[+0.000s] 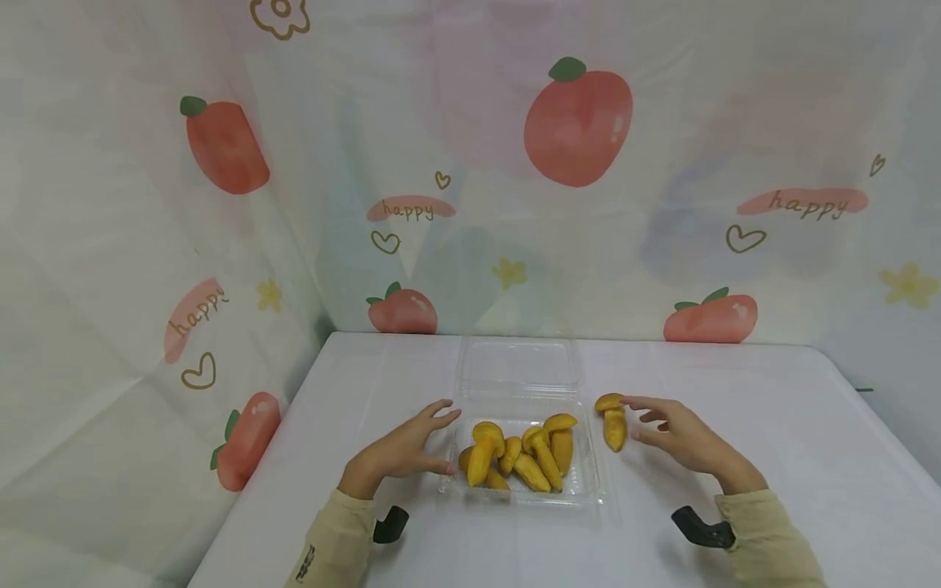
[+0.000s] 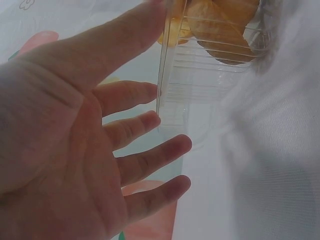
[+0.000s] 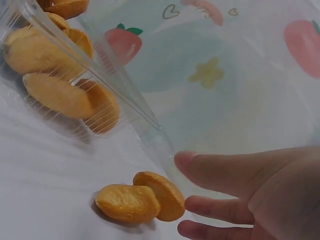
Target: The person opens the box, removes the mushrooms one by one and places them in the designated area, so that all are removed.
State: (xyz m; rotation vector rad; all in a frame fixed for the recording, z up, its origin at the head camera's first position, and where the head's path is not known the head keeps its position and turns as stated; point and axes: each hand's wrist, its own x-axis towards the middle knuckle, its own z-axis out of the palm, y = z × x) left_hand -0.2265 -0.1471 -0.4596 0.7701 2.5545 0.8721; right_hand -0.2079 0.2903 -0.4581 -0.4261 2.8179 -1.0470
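Observation:
A clear plastic clamshell box [image 1: 591,482] lies on the table with its lid [image 1: 519,365] folded back. Several yellow-brown mushrooms [image 1: 542,457] are inside it. My left hand [image 1: 400,447] is by the box's left side, fingers spread and thumb near the front left corner; whether the thumb touches the rim I cannot tell. One more mushroom [image 1: 615,429] lies outside, just right of the box, also seen as a loose mushroom [image 3: 131,202] in the right wrist view. Beside it is my right hand [image 1: 680,441], thumb and fingers apart, fingertips close to the cap, gripping nothing.
A white-covered table [image 1: 742,384] carries the box. Behind it and on the left hangs a pale printed curtain [image 1: 470,98] with red fruits, hearts and lettering. A black curved piece shows at each sleeve, the right black piece [image 1: 702,529] and the left black piece [image 1: 391,525].

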